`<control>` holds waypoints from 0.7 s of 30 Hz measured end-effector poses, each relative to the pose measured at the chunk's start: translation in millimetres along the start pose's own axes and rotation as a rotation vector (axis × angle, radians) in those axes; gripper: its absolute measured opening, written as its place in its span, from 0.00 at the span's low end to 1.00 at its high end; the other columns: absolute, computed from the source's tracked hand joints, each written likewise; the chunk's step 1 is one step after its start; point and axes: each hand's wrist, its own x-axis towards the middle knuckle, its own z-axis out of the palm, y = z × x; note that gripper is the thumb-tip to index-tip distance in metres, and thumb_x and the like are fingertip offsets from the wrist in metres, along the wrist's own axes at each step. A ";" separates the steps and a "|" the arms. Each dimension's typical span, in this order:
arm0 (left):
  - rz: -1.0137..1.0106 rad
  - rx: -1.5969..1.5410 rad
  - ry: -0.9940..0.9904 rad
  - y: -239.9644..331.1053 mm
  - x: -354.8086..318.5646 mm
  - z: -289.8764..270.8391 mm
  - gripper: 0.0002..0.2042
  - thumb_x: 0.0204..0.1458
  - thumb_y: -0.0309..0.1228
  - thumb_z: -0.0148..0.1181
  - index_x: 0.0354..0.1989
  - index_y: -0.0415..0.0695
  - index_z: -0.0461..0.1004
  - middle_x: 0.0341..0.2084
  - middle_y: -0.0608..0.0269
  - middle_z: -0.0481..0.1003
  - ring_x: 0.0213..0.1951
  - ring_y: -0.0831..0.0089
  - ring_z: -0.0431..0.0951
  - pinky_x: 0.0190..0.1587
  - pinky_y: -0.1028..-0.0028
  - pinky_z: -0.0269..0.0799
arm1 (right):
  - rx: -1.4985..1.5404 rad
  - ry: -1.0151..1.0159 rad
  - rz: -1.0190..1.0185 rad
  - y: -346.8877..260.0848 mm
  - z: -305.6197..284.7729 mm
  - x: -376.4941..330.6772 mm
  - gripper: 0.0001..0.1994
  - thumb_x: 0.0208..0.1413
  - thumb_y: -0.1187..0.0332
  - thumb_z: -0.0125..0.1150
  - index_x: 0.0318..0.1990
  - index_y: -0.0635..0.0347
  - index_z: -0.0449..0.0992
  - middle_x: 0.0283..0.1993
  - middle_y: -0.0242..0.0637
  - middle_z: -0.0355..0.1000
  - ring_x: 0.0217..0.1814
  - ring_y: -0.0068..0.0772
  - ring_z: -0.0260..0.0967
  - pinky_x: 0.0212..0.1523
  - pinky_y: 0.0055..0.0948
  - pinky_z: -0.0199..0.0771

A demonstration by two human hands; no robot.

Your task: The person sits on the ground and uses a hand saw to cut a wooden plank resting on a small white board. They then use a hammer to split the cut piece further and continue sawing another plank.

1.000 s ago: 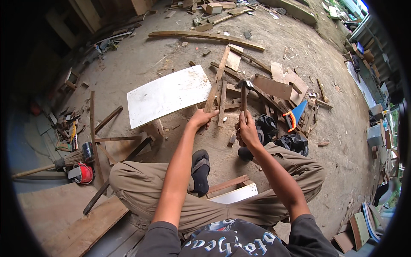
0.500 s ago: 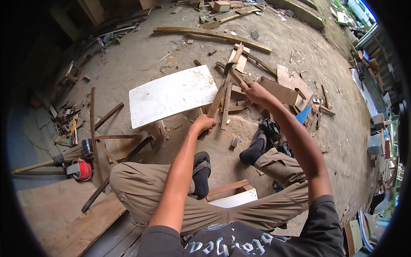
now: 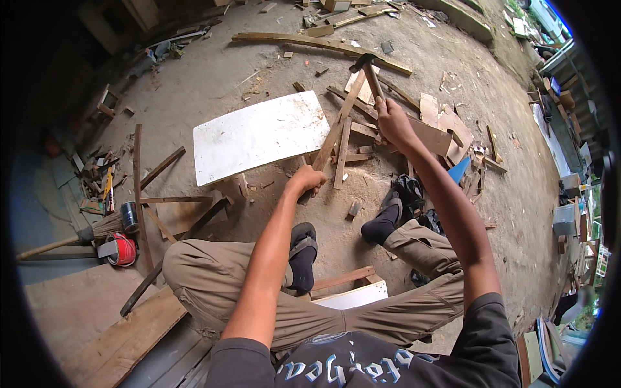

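My right hand is wrapped round the wooden handle of a claw hammer, its dark head held above the far end of a wooden strip. My left hand grips the near end of that long wooden strip, which slants away from me to the upper right. Just left of the strip stands a low white-topped board on short wooden legs, with sawdust and specks on its far right corner. A shorter wooden piece lies right beside the strip.
Scrap wood and a brown panel lie right of the strip, near a blue triangular piece and black plastic. A long beam crosses the floor ahead. At left are a broom, a dark can and a red reel.
My right hand has raised the hammer, so its head has moved up and away from the strip's middle toward its far end. The left hand keeps its hold on the strip.
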 end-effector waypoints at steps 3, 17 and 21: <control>-0.006 0.038 0.003 5.5 2.7 -0.6 0.07 0.43 0.26 0.57 0.18 0.39 0.68 0.14 0.64 0.68 0.15 0.76 0.69 0.18 0.72 0.66 | -0.261 -0.211 0.052 32.1 -5.0 4.8 0.21 0.69 0.51 0.40 0.43 0.63 0.69 0.23 0.36 0.67 0.19 0.30 0.66 0.18 0.31 0.66; 0.022 0.028 0.011 -5.9 19.3 4.7 0.09 0.42 0.25 0.56 0.14 0.37 0.68 0.12 0.59 0.70 0.14 0.73 0.71 0.17 0.70 0.66 | -0.205 0.156 -0.118 47.8 7.4 8.9 0.22 0.69 0.51 0.41 0.40 0.64 0.70 0.22 0.41 0.70 0.19 0.36 0.70 0.21 0.41 0.70; 0.004 0.101 0.036 -6.9 15.0 -8.3 0.09 0.42 0.26 0.56 0.14 0.37 0.68 0.12 0.59 0.70 0.14 0.73 0.71 0.17 0.69 0.66 | -0.350 -0.208 -0.012 31.7 -2.0 13.9 0.21 0.69 0.53 0.40 0.45 0.66 0.67 0.25 0.48 0.72 0.21 0.46 0.72 0.25 0.44 0.73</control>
